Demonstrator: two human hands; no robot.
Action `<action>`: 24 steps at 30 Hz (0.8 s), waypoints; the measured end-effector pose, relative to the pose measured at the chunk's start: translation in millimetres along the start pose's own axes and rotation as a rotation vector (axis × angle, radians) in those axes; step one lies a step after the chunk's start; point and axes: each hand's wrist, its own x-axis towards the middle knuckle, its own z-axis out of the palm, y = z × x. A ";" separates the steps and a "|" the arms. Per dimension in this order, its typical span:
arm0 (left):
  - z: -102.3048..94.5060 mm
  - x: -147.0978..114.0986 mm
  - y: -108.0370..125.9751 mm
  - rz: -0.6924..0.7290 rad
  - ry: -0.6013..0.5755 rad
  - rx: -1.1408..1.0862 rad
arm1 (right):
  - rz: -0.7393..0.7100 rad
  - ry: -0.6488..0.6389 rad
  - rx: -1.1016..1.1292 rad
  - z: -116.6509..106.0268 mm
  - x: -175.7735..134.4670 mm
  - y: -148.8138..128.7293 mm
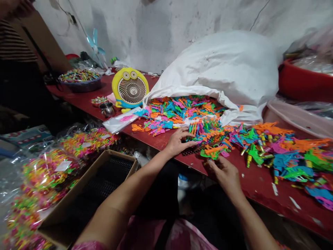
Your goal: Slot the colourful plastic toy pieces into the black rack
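My left hand (180,141) lies at the left end of a row of coloured plastic pieces (205,129), thumb and fingers apart, its tips at the row. The pieces stand close together above a black perforated strip (191,150), mostly hidden. My right hand (227,174) is at the table's front edge, thumb and fingers closed on a green plastic piece (213,153) shaped like a small toy gun. Orange pieces lie right above it. More loose plastic pieces (288,163), some with gold-coloured tubes, are heaped to the right on the red table (256,184).
A big white sack (221,66) spills similar pieces behind my hands. A yellow fan (133,86) and metal cup (107,109) stand left. Below are a cardboard box (134,161) of black strips and clear bags (52,166). Red (304,81) and pink tubs (293,118) stand right. Another person (18,69) stands far left.
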 end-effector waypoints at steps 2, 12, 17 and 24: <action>-2.0 -1.8 -1.1 0.006 -0.010 -0.039 | 0.086 0.060 0.154 9.2 -2.4 -7.4; -1.2 -46.7 -22.8 -0.111 -0.049 0.301 | -0.120 0.229 -0.022 45.2 -4.2 -4.3; 1.7 -53.3 -19.3 -0.033 -0.133 0.426 | -0.270 0.205 -0.169 52.9 1.2 -10.4; -3.1 -62.2 -14.4 0.003 -0.110 0.414 | -0.374 0.164 -0.407 57.5 2.0 -16.0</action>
